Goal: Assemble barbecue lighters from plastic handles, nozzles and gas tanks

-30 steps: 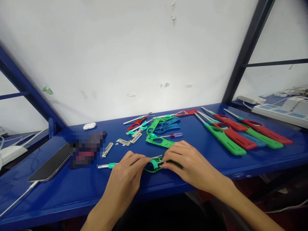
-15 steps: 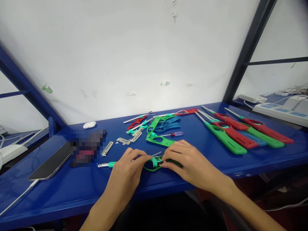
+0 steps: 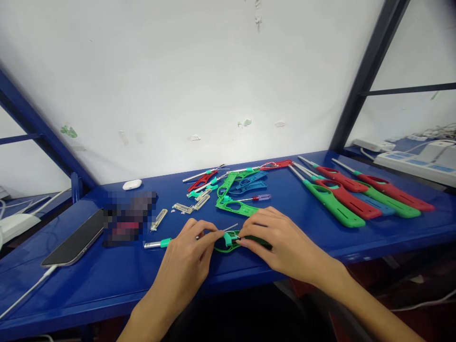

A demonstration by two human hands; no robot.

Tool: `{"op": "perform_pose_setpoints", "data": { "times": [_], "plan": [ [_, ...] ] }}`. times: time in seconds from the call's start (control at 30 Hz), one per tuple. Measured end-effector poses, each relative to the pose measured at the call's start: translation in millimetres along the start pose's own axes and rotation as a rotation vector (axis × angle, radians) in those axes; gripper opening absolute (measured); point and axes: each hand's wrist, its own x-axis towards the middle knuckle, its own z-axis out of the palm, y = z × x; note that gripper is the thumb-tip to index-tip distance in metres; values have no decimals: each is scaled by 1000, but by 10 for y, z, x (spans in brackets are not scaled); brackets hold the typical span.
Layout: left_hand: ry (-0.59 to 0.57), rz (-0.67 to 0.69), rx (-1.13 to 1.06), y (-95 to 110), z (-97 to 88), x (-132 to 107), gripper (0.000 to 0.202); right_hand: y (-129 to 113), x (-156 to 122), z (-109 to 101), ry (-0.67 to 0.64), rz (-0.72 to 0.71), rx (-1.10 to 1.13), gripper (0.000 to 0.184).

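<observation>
An opened green utility lighter [image 3: 223, 249] lies near the table's front edge, its metal nozzle [image 3: 152, 245] sticking out leftward past my left hand. My left hand [image 3: 190, 244] is closed over the lighter's neck, thumb and forefinger pinched beside the teal trigger [image 3: 227, 239] and a thin pale tube [image 3: 231, 227]. With its fingertips together, my right hand [image 3: 269, 232] grips the inner parts, near a white wire, at the handle end. A dark piece shows under those fingers; the exact part is hidden.
Behind my hands lie green half shells [image 3: 237, 207], blue shells [image 3: 251, 183], a purple-handled screwdriver [image 3: 261, 197] and clear fuel tanks [image 3: 183, 208]. Several whole lighters [image 3: 335, 204] rest at the right. A charging phone [image 3: 76, 237] and a white earbud case [image 3: 132, 185] are left.
Both hands stay almost in place on the lighter. The right fingertips have shifted slightly left over the inner parts; other things have not moved.
</observation>
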Motion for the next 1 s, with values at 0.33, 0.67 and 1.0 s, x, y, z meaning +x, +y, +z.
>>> {"op": "perform_pose_setpoints", "data": {
  "times": [0.33,0.67,1.0],
  "plan": [
    [-22,-18,3,98,-38,17,27,2,-3,11,-10,16,7,9],
    [-41,-35,-12,94,-30,11,25,-28,3,-16,-46,59,9,18],
    [-29,-24,-29,94,-20,15,25,-11,-2,-11,-98,-9,-4,23]
  ]
}}
